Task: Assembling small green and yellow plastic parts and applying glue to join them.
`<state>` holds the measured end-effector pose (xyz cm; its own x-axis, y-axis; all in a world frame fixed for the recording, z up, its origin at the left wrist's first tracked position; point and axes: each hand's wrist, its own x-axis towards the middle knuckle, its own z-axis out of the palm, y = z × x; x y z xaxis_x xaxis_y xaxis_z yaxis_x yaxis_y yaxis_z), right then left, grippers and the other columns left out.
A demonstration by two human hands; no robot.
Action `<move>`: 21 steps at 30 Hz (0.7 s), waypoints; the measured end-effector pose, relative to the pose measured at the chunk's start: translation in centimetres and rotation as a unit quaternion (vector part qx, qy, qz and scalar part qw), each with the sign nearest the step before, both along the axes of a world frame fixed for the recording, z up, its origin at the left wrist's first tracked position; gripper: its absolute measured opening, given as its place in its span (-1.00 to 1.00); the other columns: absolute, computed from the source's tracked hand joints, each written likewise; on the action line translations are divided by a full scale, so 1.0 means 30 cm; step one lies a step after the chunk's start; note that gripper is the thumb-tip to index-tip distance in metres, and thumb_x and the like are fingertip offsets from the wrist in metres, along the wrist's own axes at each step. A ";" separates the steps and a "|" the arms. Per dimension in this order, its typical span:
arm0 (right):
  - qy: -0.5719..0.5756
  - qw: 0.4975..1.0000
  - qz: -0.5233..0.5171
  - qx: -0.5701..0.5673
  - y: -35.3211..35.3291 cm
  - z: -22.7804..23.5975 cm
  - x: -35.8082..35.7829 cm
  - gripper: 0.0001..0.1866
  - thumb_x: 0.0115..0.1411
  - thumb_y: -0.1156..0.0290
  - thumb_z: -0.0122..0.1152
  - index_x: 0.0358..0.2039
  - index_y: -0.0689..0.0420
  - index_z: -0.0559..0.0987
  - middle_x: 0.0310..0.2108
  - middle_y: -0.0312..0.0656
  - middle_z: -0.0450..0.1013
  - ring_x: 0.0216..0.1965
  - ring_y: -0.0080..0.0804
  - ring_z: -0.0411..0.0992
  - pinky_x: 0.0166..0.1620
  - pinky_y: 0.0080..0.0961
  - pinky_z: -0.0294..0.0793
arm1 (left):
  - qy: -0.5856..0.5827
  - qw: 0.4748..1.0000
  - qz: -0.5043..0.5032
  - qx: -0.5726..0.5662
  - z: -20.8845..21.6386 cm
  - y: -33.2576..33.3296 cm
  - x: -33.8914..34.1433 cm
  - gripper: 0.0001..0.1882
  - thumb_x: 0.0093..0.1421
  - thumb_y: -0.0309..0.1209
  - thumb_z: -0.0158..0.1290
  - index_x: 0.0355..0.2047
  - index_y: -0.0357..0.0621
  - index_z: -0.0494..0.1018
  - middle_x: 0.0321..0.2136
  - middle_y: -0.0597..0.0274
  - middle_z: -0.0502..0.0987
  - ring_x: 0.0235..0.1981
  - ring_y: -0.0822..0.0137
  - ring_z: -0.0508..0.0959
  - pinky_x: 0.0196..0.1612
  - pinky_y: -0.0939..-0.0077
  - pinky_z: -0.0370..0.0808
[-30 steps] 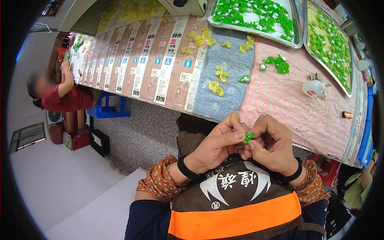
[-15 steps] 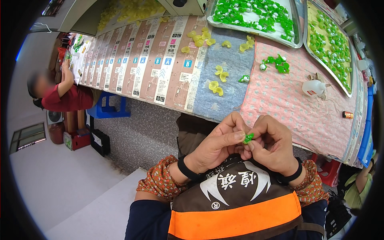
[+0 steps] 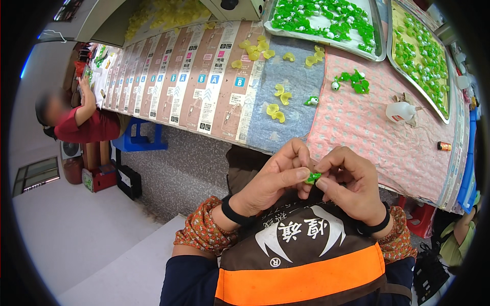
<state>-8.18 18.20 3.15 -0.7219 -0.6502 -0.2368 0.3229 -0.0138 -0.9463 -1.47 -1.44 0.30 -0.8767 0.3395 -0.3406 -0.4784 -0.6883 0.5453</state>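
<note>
A small green plastic figure [image 3: 313,178] is pinched between my two hands just off the table's front edge. My left hand [image 3: 279,176] has thumb and index finger closed on its left side. From the right, the thumb and fingertips of my right hand [image 3: 350,183] grip it too. Its far side is hidden by the fingers. On the blue cloth [image 3: 265,127] beyond lie several yellow translucent pieces [image 3: 275,113] and one green figure with a white eyeball [image 3: 311,101]. More green figures [image 3: 356,81] sit in a small cluster on the pink cloth [image 3: 352,137].
Two metal trays, one silver [image 3: 326,41] and one yellow-lined [image 3: 419,99], hold many green figures at the back. A white squeeze bottle [image 3: 400,111] and a small dark-orange cylinder [image 3: 444,146] stand right. A co-worker in a red shirt [image 3: 92,122] sits at the far left.
The green figure has shifted slightly left and tilted between my fingers. My right fingers have spread a little, and my left index finger has lifted slightly.
</note>
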 end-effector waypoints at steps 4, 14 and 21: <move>-0.015 1.000 -0.001 0.008 -0.006 0.010 0.002 -0.90 0.25 0.60 0.22 -0.22 0.26 0.53 -0.36 -0.30 0.49 -0.47 -0.75 0.43 -0.46 -0.76 0.39 | 0.008 1.000 0.006 -0.021 -0.010 0.002 0.006 -0.80 0.38 -0.31 0.05 -0.16 0.00 0.25 -0.33 0.38 0.47 -0.35 0.57 0.53 -0.29 0.67 0.52; 0.067 0.996 -0.033 0.043 -0.006 -0.006 0.021 -0.91 0.25 0.57 0.21 -0.23 0.27 0.55 -0.40 -0.26 0.50 -0.50 -0.68 0.45 -0.46 -0.72 0.41 | 0.075 0.986 0.042 -0.140 -0.022 0.009 0.051 -0.74 0.44 -0.32 -0.06 0.05 -0.09 0.22 -0.13 0.20 0.48 -0.24 0.44 0.56 -0.20 0.55 0.54; 0.168 0.980 -0.055 0.085 -0.005 -0.004 0.026 -0.91 0.21 0.57 0.26 -0.25 0.22 0.60 -0.41 -0.23 0.52 -0.50 -0.61 0.47 -0.44 -0.66 0.41 | 0.107 0.972 0.042 -0.205 -0.006 0.035 0.056 -0.65 0.34 -0.60 -0.01 0.07 -0.12 0.19 -0.08 0.20 0.42 -0.14 0.47 0.53 -0.13 0.57 0.56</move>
<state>-7.42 18.04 3.05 -0.8415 -0.5355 -0.0716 -0.0029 0.1370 -0.9906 0.21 -0.41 0.13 -0.9611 0.1380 -0.2391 -0.2755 -0.4229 0.8633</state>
